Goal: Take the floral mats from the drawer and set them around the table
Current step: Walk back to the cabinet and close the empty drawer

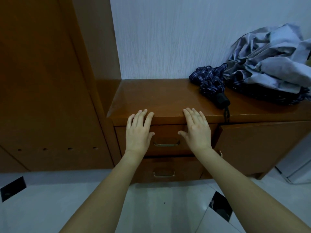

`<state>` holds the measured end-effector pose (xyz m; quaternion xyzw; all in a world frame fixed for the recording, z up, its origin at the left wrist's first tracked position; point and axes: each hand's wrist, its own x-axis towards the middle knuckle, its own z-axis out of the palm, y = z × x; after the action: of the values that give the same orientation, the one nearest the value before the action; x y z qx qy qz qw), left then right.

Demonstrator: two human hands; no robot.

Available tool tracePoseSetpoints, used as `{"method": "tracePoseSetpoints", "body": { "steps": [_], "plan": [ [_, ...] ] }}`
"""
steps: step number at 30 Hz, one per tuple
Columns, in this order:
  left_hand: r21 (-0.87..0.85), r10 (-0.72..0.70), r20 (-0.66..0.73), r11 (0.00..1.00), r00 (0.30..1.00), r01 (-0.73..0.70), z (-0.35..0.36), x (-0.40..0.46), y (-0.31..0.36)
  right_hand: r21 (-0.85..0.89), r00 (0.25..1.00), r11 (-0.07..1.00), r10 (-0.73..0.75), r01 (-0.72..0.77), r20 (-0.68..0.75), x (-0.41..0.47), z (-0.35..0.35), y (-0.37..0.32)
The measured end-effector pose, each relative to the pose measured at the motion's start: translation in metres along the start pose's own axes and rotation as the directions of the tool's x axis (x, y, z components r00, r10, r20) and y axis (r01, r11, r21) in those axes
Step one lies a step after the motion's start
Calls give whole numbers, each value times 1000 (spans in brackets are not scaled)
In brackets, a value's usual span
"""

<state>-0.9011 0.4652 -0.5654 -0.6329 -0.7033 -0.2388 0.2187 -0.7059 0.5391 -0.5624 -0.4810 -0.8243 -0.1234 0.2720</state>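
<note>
Closed drawer (168,137) between flat left hand (138,132) (and right hand (197,130))

low cabinet (168,96) against far wall, tall wardrobe (47,81) at its left, two drawers stacked in front, upper drawer (166,132) above lower drawer (165,169), folded umbrella (210,83) on top at right, crumpled cloth (272,59) further right behind it

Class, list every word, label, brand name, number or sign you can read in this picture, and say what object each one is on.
None: no readable text on the cabinet, the drawer fronts, the folded plaid umbrella, the grey cloth, the wall or the floor tiles.
</note>
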Motion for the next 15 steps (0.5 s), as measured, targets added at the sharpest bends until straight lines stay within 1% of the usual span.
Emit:
{"method": "tracePoseSetpoints", "body": {
  "steps": [5,9,13,15],
  "plan": [
    [-4,0,-4,1000,1000,0,3,0,0,12,1000,1000,7,-7,-21,0,4,0],
    [-30,-9,48,999,999,11,-7,0,1,31,999,1000,-1,-1,45,0,-4,0],
    [-84,-8,239,996,971,29,-31,5,3,88,977,996,-14,-5,213,6,-28,2],
    [-103,-1,340,994,940,39,-48,13,2,167,945,984,0,-58,326,16,-47,2]
  ]
}}
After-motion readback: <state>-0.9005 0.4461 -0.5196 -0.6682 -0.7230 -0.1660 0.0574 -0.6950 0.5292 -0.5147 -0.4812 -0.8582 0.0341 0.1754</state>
